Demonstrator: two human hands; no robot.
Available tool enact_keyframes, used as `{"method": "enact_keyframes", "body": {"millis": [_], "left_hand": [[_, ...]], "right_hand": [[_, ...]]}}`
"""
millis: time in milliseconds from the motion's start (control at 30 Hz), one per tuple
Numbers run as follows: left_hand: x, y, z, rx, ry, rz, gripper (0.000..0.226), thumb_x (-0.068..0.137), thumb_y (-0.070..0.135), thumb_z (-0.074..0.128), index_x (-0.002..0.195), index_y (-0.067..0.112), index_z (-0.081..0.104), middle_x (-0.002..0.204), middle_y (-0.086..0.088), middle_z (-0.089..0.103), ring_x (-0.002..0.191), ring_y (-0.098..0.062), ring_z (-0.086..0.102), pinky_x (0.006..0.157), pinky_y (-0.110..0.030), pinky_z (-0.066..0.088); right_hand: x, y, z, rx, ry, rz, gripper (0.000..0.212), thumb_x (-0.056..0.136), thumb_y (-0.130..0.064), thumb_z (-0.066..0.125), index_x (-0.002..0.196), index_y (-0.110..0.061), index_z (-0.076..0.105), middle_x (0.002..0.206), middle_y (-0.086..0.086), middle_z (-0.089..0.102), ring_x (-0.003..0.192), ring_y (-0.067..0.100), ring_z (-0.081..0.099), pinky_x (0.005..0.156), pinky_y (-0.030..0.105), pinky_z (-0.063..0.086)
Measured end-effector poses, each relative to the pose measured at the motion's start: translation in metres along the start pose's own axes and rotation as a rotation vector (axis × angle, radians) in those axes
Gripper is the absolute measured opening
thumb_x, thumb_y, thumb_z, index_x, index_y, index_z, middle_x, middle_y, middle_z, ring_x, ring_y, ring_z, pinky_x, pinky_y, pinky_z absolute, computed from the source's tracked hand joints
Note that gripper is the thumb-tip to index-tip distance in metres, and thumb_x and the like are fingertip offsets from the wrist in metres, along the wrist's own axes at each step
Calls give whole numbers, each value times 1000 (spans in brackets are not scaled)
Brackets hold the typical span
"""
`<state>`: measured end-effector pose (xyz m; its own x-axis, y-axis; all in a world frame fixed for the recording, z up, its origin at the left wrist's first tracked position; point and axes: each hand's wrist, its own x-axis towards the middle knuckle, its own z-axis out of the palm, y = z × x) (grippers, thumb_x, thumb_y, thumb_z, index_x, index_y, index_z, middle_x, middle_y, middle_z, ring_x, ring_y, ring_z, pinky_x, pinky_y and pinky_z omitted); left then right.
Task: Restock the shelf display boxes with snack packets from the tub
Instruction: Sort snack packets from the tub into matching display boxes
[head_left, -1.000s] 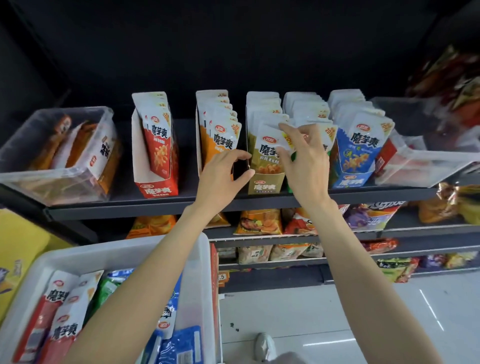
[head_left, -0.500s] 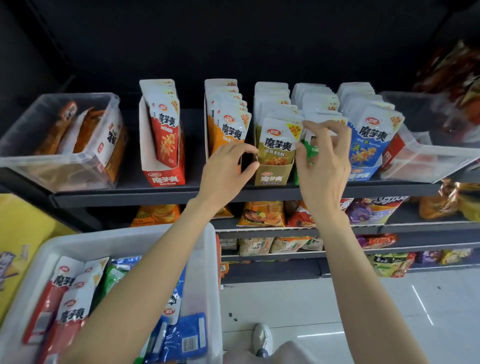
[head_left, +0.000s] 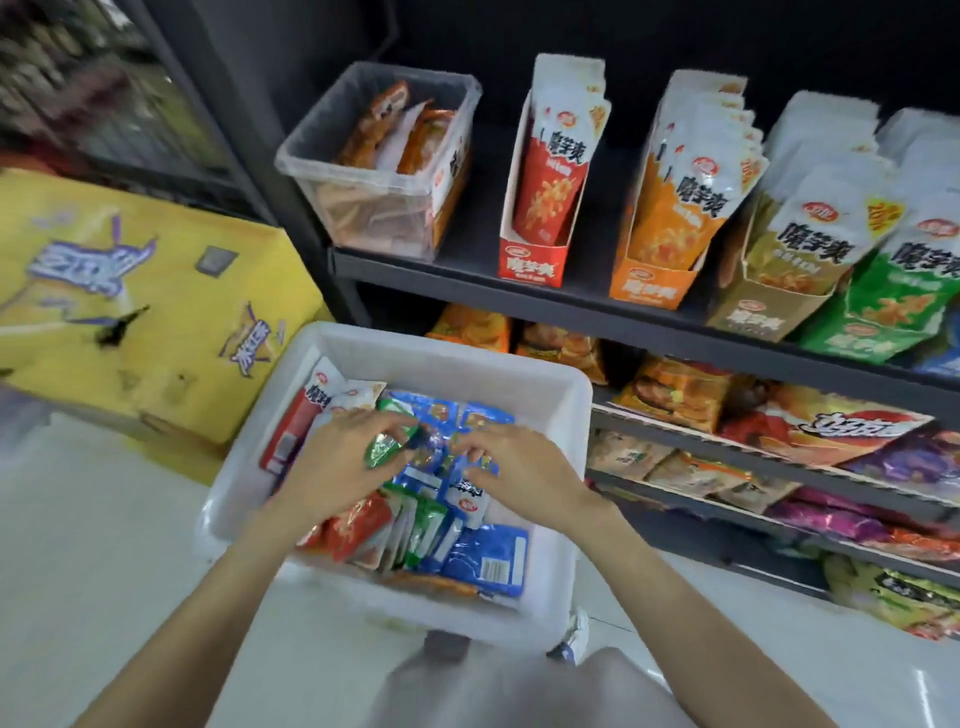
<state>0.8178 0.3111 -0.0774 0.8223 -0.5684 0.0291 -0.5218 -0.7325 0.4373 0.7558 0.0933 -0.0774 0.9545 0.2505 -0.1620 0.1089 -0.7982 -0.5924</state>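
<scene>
**Both hands down in the tub, sorting packets**

Your left hand (head_left: 337, 462) has its fingers curled round a green packet (head_left: 382, 448) in the white tub (head_left: 447, 364). Your right hand (head_left: 524, 467) lies over the blue packets (head_left: 480, 558) just beside it — fingers bent, though the blur leaves me unable to tell whether they pinch one.

These packets will be light, soft and slick — foil that crumples and slides. Take each by its flat sealed edge, not the puffed middle.

Half a second ago both hands were up at the shelf, at the tan display box (head_left: 763, 317) and the green display box (head_left: 857, 340); now they have dropped to the tub.
</scene>
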Motion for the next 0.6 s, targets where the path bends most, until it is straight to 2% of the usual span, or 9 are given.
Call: {"method": "enact_keyframes", "body": {"millis": [100, 167, 233, 333, 400, 500, 600], "left_hand": [[-20, -23, -3, 173, -101, 56, 49, 72, 54, 51, 104, 23, 69, 88, 3, 69, 83, -20, 66, 66, -23, 38], [-27, -36, -4, 144, -305, -13, 65, 69, 62, 45, 119, 25, 62, 105, 2, 65, 101, -21, 59, 79, -27, 38], [-32, -48, 0, 93, -469, -27, 69, 66, 62, 42, 125, 28, 57, 115, 4, 60, 111, -17, 53, 91, -23, 33], [-31, -58, 7, 82, -523, 28, 57, 71, 47, 57, 123, 25, 57, 122, 4, 57, 115, -17, 49, 101, -24, 31], [-26, -61, 9, 118, -529, 40, 51, 74, 37, 71, 122, 27, 57, 122, 7, 56, 116, -13, 46, 100, -27, 35], [-15, -64, 9, 159, -478, 105, 41, 72, 37, 74, 110, 30, 61, 106, 10, 59, 107, -13, 49, 91, -32, 40], [-6, -65, 8, 166, -550, 134, 45, 75, 37, 73, 117, 32, 57, 112, 11, 54, 109, -8, 43, 93, -27, 36]], "right_hand": [[19, -14, 29, -17, -109, -20, 29, 94, -31, 56, 121, -20, 60, 115, 2, 63, 110, 23, 52, 84, 33, 40], [27, -26, 43, -59, -150, -44, 33, 93, -37, 57, 121, -19, 60, 113, 3, 64, 110, 24, 51, 90, 37, 40], [32, -38, 56, -45, -189, -64, 33, 92, -38, 58, 118, -17, 61, 112, 4, 63, 108, 23, 52, 91, 38, 41], [36, -47, 67, -62, -225, -58, 36, 90, -35, 62, 120, -14, 60, 116, 7, 58, 110, 22, 50, 89, 36, 41], [37, -46, 71, -54, -226, -39, 35, 89, -33, 63, 120, -15, 60, 116, 6, 57, 110, 21, 49, 88, 35, 40], [37, -43, 71, -4, -199, -5, 31, 90, -34, 63, 117, -17, 63, 113, 3, 57, 108, 18, 49, 84, 32, 40], [34, -40, 68, 55, -141, 21, 27, 90, -35, 62, 113, -20, 65, 111, -2, 61, 105, 15, 54, 83, 29, 44]]}}
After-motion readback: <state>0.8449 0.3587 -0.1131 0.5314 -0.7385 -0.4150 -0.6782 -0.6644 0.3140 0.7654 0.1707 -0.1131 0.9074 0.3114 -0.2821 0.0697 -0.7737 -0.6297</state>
